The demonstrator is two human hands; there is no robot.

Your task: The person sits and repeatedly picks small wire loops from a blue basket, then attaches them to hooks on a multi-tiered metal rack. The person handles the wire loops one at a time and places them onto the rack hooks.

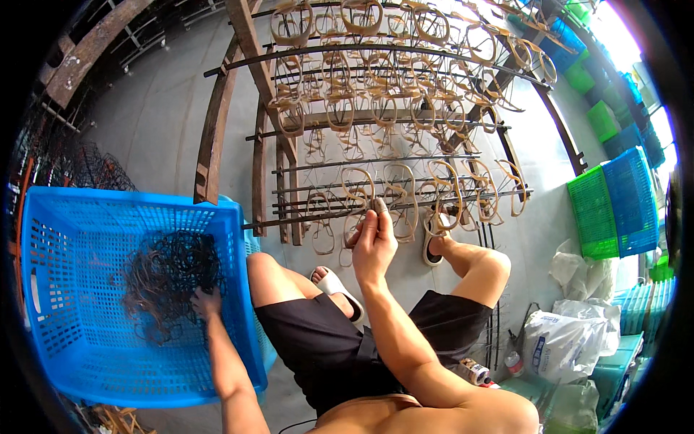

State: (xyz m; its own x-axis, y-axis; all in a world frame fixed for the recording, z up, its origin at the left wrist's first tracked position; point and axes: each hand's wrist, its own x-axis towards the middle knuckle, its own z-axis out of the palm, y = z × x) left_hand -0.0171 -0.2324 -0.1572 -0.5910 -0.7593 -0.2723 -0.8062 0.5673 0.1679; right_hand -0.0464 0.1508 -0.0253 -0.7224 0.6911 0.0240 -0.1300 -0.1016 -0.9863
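My left hand reaches down into a blue plastic basket on my left. Its fingers look apart and touch the edge of a tangle of thin dark wire-like pieces, which hides part of the fingertips. In front of me, my right hand is raised with thumb and fingers pinched together near the lowest rods of a wooden rack. What the pinch holds is too small to make out. Tan curved loops hang from the dark rods around it.
More tan loops hang in rows higher on the rack. To the right stand green and blue baskets, with white plastic bags nearer me. A small bottle and a can are by my right leg. Dark wire tangles lie at far left.
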